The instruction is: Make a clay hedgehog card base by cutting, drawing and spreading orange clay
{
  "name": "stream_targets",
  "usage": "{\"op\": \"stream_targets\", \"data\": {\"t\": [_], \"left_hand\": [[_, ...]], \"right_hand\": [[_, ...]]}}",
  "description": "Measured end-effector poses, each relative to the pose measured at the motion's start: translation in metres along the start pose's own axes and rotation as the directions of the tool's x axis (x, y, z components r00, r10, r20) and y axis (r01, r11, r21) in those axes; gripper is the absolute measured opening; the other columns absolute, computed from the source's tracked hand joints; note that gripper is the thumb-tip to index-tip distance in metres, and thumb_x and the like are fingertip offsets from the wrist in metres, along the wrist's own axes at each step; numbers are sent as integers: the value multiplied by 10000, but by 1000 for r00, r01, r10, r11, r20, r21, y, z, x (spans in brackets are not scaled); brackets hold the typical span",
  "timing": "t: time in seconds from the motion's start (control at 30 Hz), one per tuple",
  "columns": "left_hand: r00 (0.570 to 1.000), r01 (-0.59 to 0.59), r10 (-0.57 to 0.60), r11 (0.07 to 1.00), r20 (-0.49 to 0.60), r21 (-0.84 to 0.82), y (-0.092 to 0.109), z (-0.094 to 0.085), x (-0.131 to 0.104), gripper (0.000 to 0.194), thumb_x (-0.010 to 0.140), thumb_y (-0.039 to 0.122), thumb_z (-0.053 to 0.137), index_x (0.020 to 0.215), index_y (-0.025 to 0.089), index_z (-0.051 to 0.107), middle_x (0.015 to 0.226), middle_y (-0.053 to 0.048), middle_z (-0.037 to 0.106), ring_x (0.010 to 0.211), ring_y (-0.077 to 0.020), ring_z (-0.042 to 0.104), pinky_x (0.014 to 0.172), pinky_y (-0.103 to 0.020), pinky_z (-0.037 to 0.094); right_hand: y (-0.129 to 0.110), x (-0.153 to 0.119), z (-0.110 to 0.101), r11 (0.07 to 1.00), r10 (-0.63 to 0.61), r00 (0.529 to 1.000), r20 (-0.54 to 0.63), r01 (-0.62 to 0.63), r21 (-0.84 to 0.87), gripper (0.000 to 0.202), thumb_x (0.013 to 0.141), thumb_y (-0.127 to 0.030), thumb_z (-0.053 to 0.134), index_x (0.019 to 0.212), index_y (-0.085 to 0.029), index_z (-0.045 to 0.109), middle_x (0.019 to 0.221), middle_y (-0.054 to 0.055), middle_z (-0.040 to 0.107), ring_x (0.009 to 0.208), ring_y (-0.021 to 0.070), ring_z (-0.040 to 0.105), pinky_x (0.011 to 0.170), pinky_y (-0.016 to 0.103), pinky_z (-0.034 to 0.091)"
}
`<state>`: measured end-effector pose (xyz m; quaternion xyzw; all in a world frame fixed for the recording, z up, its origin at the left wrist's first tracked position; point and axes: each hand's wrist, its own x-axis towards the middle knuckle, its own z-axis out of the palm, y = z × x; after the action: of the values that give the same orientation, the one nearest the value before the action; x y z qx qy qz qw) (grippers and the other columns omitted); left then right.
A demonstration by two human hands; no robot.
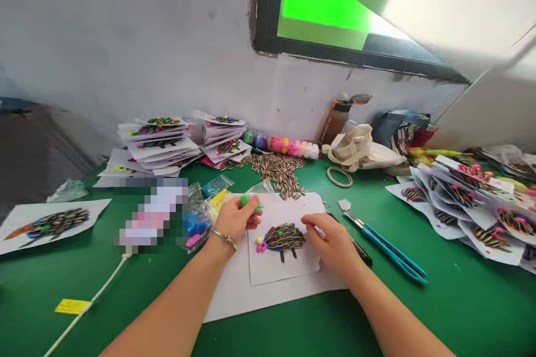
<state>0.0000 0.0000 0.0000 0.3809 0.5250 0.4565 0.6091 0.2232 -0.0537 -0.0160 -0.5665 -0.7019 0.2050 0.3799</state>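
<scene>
My left hand [237,215] pinches a small lump of green modelling clay [245,199] between thumb and fingers, over the upper left of a white card [276,273]. On the card is a bird-like picture [285,237] made of striped sunflower seeds, with green clay dots, a pink and yellow clay head and two dark legs. Beside the picture's right end hovers my right hand [329,237], its fingers curled and thumb and forefinger together; whatever is between them is too small to make out. A larger white sheet [234,295] lies under the card.
Behind the card lies a heap of sunflower seeds [278,170]. Bags of coloured clay [199,226] lie left, tweezers [360,248] and a blue-handled tool [393,251] right. Stacks of finished-looking cards stand left [159,145] and right [469,206]. A cable [100,293] crosses the green table.
</scene>
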Motion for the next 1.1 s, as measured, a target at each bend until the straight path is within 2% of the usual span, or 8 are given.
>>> {"op": "stream_targets", "data": {"t": [0.13, 0.33, 0.5, 0.7, 0.87, 0.97, 1.03, 1.1], "left_hand": [[1000, 0, 0, 1000, 11, 10, 3, 2, -2, 450, 626, 548, 726, 727, 135, 578, 600, -19, 657, 443, -77, 576, 419, -170, 464], [999, -4, 3, 999, 51, 34, 5, 3, -7, 465, 629, 572, 712, 720, 138, 572, 618, -33, 662, 466, -94, 595, 446, -188, 481], [999, -23, 19, 995, 45, 94, 8, -1, -9, 481, 708, 614, 614, 800, 144, 577, 713, -62, 680, 516, -121, 626, 497, -237, 513], [992, -119, 127, 940, -4, 319, 10, -7, -10, 450, 801, 588, 480, 716, 161, 597, 681, -42, 650, 519, -140, 615, 490, -251, 471], [977, -208, 200, 831, 71, 516, 12, -4, -24, 417, 802, 479, 509, 507, 185, 534, 483, 0, 570, 439, -139, 547, 476, -257, 363], [941, -338, 281, 724, 191, 601, 15, 3, -36, 388, 773, 401, 566, 457, 186, 495, 456, 11, 527, 485, -136, 513, 488, -262, 283], [853, -519, 361, 500, 377, 693, 15, 7, -44, 397, 831, 369, 498, 482, 183, 514, 473, 4, 535, 497, -134, 490, 483, -273, 231], [792, -602, 366, 335, 489, 725, 15, 10, -48, 392, 868, 348, 450, 532, 178, 559, 512, -5, 576, 498, -132, 489, 478, -277, 213]], "right_hand": [[-23, 16, 1, 981, 184, 983, -15, -183, 68, 273, 833, -332, 472, 983, -196, 656, 934, 54, 678, 834, 195, 594, 750, 315, 446], [-63, 60, 20, 925, 230, 965, 127, -258, 280, 448, 762, -369, 558, 1190, -237, 548, 748, -17, 629, 667, 151, 551, 623, 279, 417], [-68, 84, 45, 859, 218, 957, 190, -281, 428, 181, 696, -303, 563, 801, -166, 619, 581, -25, 559, 548, 121, 507, 543, 251, 407], [-62, 113, 54, 840, 263, 960, 94, -276, 467, 197, 677, -372, 573, 677, -175, 554, 551, -26, 531, 491, 99, 462, 480, 233, 354], [-62, 134, 61, 878, 252, 964, 83, -264, 400, 264, 711, -440, 529, 705, -177, 553, 614, 5, 574, 489, 104, 488, 465, 230, 359], [-64, 139, 67, 936, 206, 974, 91, -223, 272, 277, 735, -437, 518, 699, -172, 590, 653, 30, 609, 553, 132, 522, 506, 242, 370], [-67, 138, 71, 972, 168, 983, 66, -177, 154, 241, 749, -388, 513, 744, -173, 622, 714, 43, 631, 633, 154, 534, 561, 253, 369], [-71, 133, 76, 992, 116, 992, 54, -118, 34, 187, 755, -309, 500, 777, -185, 639, 762, 40, 643, 696, 162, 528, 614, 257, 355]]}}
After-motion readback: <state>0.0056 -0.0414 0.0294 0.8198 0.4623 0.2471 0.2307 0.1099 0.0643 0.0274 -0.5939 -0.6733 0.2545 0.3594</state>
